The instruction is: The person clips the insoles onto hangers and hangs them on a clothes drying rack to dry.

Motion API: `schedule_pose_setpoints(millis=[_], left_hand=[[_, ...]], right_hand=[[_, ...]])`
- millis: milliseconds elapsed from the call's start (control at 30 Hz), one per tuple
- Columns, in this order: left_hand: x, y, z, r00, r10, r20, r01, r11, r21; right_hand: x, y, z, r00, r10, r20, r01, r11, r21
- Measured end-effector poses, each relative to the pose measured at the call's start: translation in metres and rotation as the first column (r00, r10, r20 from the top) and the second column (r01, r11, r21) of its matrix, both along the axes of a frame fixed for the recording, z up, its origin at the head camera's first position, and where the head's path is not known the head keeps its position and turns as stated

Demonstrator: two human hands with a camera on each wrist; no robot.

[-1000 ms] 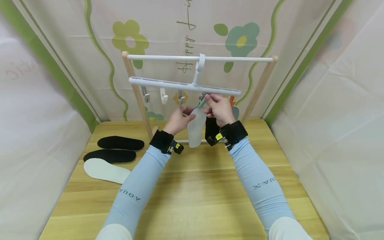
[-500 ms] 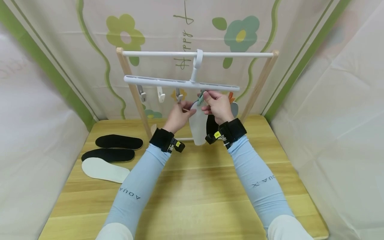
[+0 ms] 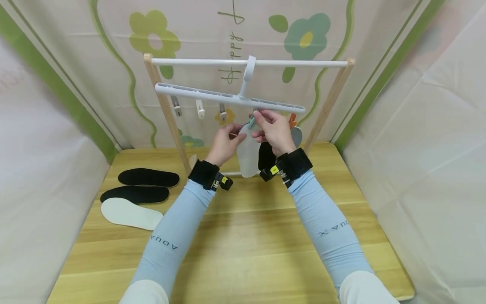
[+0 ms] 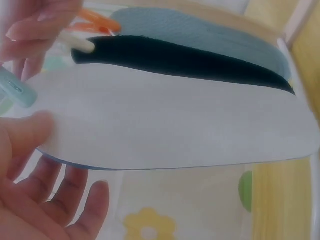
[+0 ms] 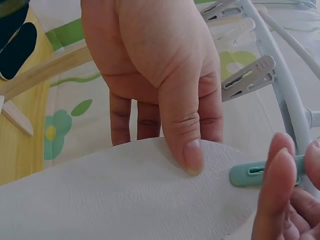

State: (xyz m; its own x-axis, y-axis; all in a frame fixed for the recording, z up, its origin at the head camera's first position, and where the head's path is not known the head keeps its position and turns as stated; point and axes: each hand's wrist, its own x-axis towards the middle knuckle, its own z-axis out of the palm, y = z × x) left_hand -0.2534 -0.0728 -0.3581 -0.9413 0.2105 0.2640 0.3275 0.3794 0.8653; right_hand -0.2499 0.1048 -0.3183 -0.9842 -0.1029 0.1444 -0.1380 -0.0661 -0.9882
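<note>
Between fingers (image 5: 148, 122) — pale insole (image 5: 115, 195), crinkle-textured, round-ended

Shows a pale cloth back wall (image 3: 205, 38) across the top of the frame, printed with wavy green lines (image 3: 131, 80), a yellow-green flower (image 3: 169, 42) at upper left, a teal flower (image 3: 317, 25) at upper right and sideways lettering (image 3: 236, 40) between. Closes in at far left and far right with creased off-white side walls (image 3: 429, 160), edged by broad green bands (image 3: 389, 76). Has a wood-grain tabletop (image 3: 247, 253) in the lower half, softly lit, with a pale sheen at lower centre.
</note>
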Motion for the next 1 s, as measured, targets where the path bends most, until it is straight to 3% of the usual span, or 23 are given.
schedule_pose_setpoints(millis=[467, 733, 1000], left_hand=[[-0.005, 0.004, -0.006, 0.999, -0.024, 0.021, 0.023, 0.999, 0.028], [-0.011, 0.000, -0.001, 0.999, -0.010, 0.042, 0.008, 0.998, 0.057], [-0.012, -0.002, -0.003, 0.997, -0.019, 0.069, 0.015, 0.998, 0.057]], right_hand=[[0.007, 0.006, 0.007, 1.000, 0.013, 0.028, -0.016, 0.993, 0.121], [0.008, 0.010, 0.012, 1.000, 0.013, -0.025, -0.008, 0.977, 0.213], [0.023, 0.021, 0.010, 0.998, 0.017, -0.062, 0.003, 0.953, 0.304]])
